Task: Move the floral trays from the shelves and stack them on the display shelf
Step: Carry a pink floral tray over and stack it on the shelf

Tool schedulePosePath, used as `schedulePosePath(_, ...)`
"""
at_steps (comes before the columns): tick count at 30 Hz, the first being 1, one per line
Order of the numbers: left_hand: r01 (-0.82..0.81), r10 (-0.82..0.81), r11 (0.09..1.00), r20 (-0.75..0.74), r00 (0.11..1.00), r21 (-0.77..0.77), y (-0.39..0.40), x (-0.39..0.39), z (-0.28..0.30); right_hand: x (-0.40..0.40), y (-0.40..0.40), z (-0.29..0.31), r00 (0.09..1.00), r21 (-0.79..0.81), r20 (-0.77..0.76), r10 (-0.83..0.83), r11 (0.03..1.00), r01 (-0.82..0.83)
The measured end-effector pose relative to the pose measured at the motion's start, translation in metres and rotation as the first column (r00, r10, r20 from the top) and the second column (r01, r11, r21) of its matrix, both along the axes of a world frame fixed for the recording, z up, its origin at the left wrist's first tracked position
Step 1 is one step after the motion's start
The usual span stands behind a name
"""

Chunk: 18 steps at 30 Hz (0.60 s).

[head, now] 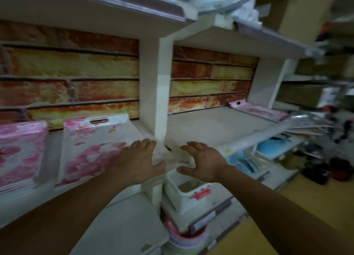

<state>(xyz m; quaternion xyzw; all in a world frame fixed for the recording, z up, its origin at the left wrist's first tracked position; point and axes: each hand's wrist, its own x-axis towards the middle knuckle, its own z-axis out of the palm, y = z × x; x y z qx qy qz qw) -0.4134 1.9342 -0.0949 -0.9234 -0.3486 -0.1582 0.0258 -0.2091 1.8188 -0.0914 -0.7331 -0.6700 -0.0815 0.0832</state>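
Head view: both arms reach forward to the front edge of the shelf, and motion blur smears the right side.
Left hand (140, 160): fingers (142, 143) spread and nearly straight, lying flat on the right edge of the nearest floral tray; nothing is pinched, so it looks like a steadying press, not a grasp.
Right hand (201, 163): fingers apart and loosely bent, hovering just right of the white upright post (153, 94); whether they touch the shelf lip (268, 134) I cannot tell.
Nearest floral tray (95, 145): pink blossoms on white, handle slot at its far end, propped at a slant so the pattern faces the aisle.
Stack of floral trays (19, 153): at far left, several edges layered, tilted the same way, near the first tray but apart.
Right bay (210, 124): mostly bare board; likely the display spot, though that is a guess.
Far pink tray (258, 111): flat in the back right corner, well apart from both hands.
White bin (185, 195): on the lower shelf beneath the hands, red latch facing out.
Brick-pattern backing (76, 72): closes off both bays behind.
Task stage: most trays seemingly not yet moved.
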Motion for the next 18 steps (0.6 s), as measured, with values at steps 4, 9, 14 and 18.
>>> schedulePosePath(4, 0.095, -0.095, 0.996, -0.043, 0.995, -0.004, -0.038, 0.059, 0.006, 0.048, -0.064, 0.005, 0.986, 0.001, -0.013, -0.168, 0.986, 0.168)
schedulePosePath(9, 0.214, -0.212, 0.977, -0.053, 0.976, 0.018, -0.104, 0.137, 0.016, 0.102, -0.152, 0.006, 0.943, 0.019, -0.018, -0.333, 0.943, 0.334)
schedulePosePath(14, 0.309, -0.305, 0.949, -0.068, 0.950, 0.059, -0.190, 0.221, 0.021, 0.159, -0.257, 0.014, 0.892, 0.020, 0.001, -0.453, 0.891, 0.453)
schedulePosePath(18, 0.375, -0.370, 0.926, -0.090, 0.925, 0.047, -0.259, 0.283, 0.028, 0.204, -0.336, 0.018, 0.849, 0.004, -0.004, -0.528, 0.849, 0.528)
